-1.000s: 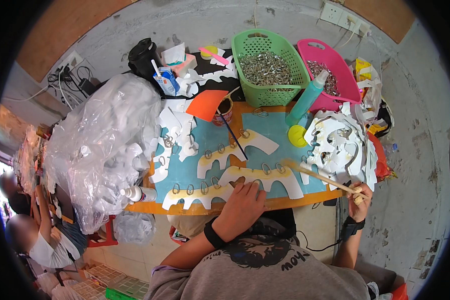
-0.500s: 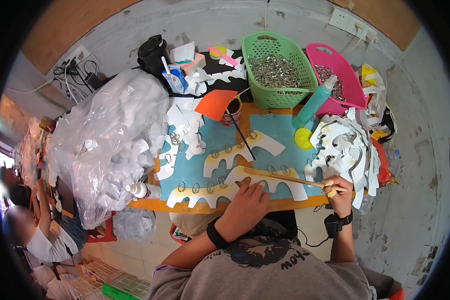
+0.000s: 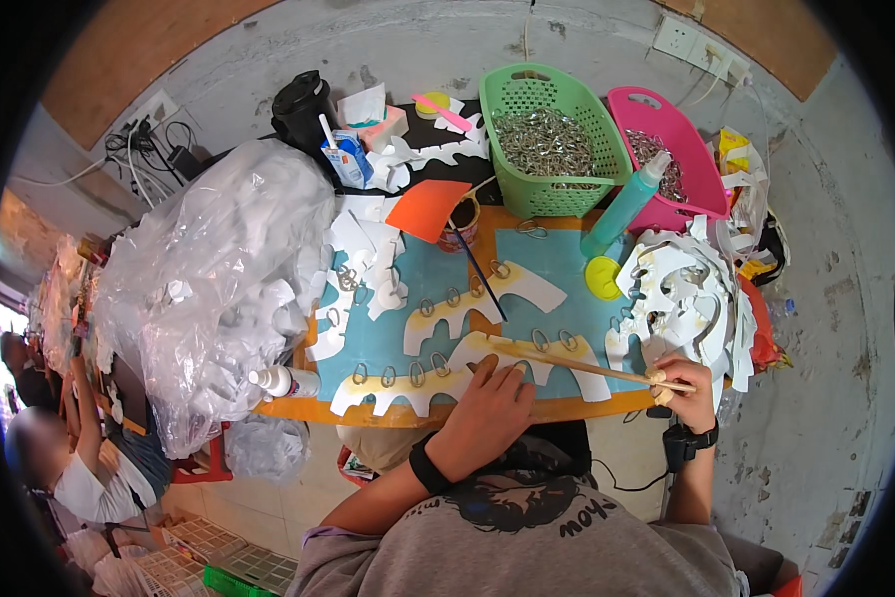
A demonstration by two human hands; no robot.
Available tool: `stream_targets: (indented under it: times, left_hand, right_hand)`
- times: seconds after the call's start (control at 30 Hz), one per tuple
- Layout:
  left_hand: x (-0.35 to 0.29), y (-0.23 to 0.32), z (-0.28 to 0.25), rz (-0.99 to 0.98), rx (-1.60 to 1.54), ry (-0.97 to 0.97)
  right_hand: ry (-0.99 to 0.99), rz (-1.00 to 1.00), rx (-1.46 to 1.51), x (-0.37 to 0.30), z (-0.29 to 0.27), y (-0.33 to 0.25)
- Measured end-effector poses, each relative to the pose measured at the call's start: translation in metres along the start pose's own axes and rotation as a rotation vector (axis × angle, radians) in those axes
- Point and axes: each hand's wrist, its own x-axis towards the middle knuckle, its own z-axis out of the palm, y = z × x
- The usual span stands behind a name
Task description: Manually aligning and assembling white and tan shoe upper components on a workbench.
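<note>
In my right hand (image 3: 688,386), which has pale wraps on its fingers, is a long wooden stick (image 3: 577,364) pointing left. The stick's far tip lies over the upper edge of a white scalloped cut-out (image 3: 589,376) at the table's near edge, close to my left hand (image 3: 489,406). The left hand rests with its fingers extended on this piece. Metal wire loops (image 3: 417,375) stand along the yellow-stained edges of this piece and an overlapping one (image 3: 353,400) to its left. Just beyond lies another white cut-out (image 3: 537,289) with similar loops.
Behind stand a green basket (image 3: 567,179) and a pink basket (image 3: 701,184) of metal pieces, plus a teal bottle (image 3: 621,211). A cup (image 3: 459,235) holds a dark rod. White cut-outs pile up right (image 3: 691,284); a big plastic bag (image 3: 218,249) bulges left. People sit far left.
My right hand has shifted slightly right and down, drawing the stick with it. The left hand stays almost in place on the white piece.
</note>
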Motion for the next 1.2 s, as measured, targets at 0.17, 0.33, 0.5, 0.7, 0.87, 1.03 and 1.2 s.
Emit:
stream_targets:
  times: [0.17, 0.33, 0.5, 0.7, 0.87, 1.03, 1.2]
  left_hand:
    - [0.001, 0.001, -0.001, -0.041, -0.049, -0.048]
    - [0.001, 0.001, -0.001, -0.04, -0.057, -0.053]
    - [0.0, 0.003, 0.001, -0.04, -0.053, -0.04]
    - [0.003, 0.005, 0.007, -0.05, -0.046, 0.025]
    - [0.0, 0.005, 0.005, -0.035, -0.007, 0.022]
    - [-0.005, 0.007, 0.014, 0.0, 0.01, 0.083]
    - [-0.012, 0.0, -0.01, 0.057, -0.043, 0.097]
  right_hand:
    - [-0.011, 0.094, -0.049, -0.007, -0.013, -0.011]
    - [0.096, 0.038, -0.047, -0.023, -0.033, -0.011]
    - [0.439, -0.071, 0.401, -0.032, -0.044, -0.004]
    - [0.452, -0.247, 0.439, 0.035, -0.025, -0.052]
    - [-0.017, -0.558, -0.414, 0.124, 0.036, -0.112]
    - [-0.26, -0.74, -0.683, 0.193, 0.089, -0.106]
    - [-0.471, -0.68, -0.965, 0.216, 0.096, -0.078]
